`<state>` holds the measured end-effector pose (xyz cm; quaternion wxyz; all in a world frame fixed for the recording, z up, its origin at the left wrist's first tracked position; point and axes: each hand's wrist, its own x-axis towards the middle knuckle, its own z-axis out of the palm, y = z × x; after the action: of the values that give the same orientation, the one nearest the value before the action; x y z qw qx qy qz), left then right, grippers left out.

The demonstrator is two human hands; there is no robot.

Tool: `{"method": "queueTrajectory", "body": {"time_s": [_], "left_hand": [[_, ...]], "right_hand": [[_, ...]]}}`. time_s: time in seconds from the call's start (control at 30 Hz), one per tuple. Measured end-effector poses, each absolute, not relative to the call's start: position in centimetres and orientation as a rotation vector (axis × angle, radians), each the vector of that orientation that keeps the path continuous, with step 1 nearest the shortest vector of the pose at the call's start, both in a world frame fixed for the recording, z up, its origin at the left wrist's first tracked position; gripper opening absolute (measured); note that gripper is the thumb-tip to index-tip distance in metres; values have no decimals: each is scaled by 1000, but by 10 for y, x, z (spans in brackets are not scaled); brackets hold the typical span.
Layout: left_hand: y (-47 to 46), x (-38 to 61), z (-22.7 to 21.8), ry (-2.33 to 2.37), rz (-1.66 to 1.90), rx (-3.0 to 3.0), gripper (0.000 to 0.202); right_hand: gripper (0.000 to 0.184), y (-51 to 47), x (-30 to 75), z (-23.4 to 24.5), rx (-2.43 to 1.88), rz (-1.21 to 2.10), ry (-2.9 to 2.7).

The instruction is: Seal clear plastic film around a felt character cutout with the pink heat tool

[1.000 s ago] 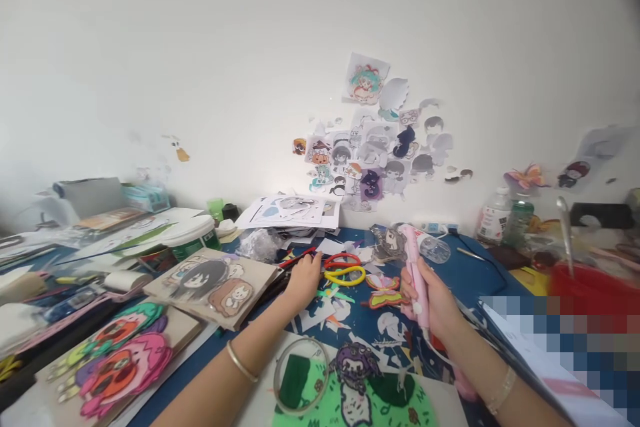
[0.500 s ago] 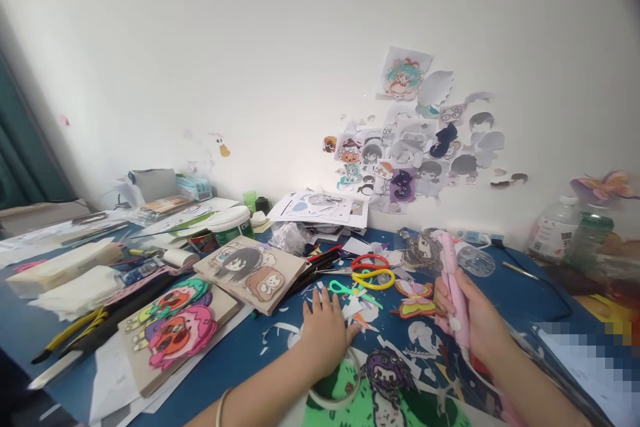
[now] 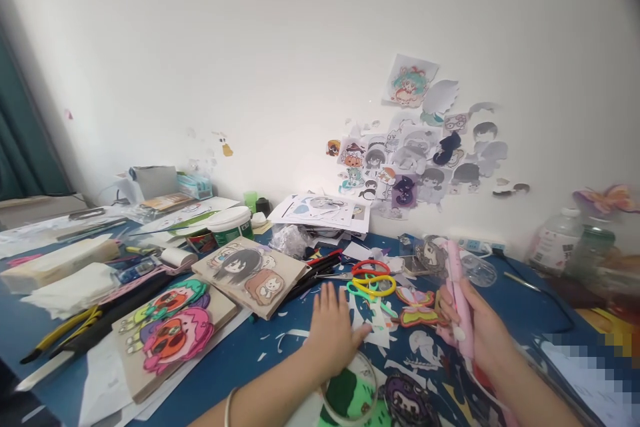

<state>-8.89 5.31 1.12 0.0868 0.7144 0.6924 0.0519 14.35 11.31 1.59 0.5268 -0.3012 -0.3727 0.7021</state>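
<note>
My left hand (image 3: 331, 330) lies palm down on the blue table with its fingers stretched out, among white paper scraps (image 3: 377, 320). Just beyond its thumb are green-handled scissors (image 3: 386, 307), partly under yellow scissors (image 3: 374, 285) and red scissors (image 3: 371, 268). Upright in my right hand (image 3: 475, 320) is a pink corded 3D pen (image 3: 459, 300), fingers wrapped round it. A butterfly-shaped piece (image 3: 419, 317) rests left of that hand. Below my left wrist, a pale ring (image 3: 374, 400) sits over a green sheet (image 3: 345, 393), beside a purple-haired character piece (image 3: 407, 400).
To the left, wooden boards (image 3: 280, 257) carry coloured character figures (image 3: 177, 340). Further back stand a white tub (image 3: 229, 223) and a paper stack (image 3: 320, 210). Bottles (image 3: 555, 240) and a power strip (image 3: 480, 248) line the right rear. Cut-outs (image 3: 404, 192) cover part of the wall.
My left hand has slid slightly forward and right over the table. The green scissors and nearby scraps have shifted right. My right hand still grips the 3D pen; the view has shifted a little.
</note>
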Motion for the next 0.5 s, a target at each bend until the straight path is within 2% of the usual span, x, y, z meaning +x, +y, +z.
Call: {"method": "queueTrajectory", "body": {"time_s": [0.07,0.23,0.33,0.5], "left_hand": [[55,-93,11,2142,134,2072,86],[56,-97,13,2051,57,2157,78],[53,-100,17,2279,7,2032,79],[46,-106,23,2506,-16,1954,68]], "right_hand": [[42,112,143,17,-710,1680,-891],[43,112,142,17,-714,1679,-901],[44,113,143,16,-730,1679,-891],[41,113,143,14,-706,1669,-903]]}}
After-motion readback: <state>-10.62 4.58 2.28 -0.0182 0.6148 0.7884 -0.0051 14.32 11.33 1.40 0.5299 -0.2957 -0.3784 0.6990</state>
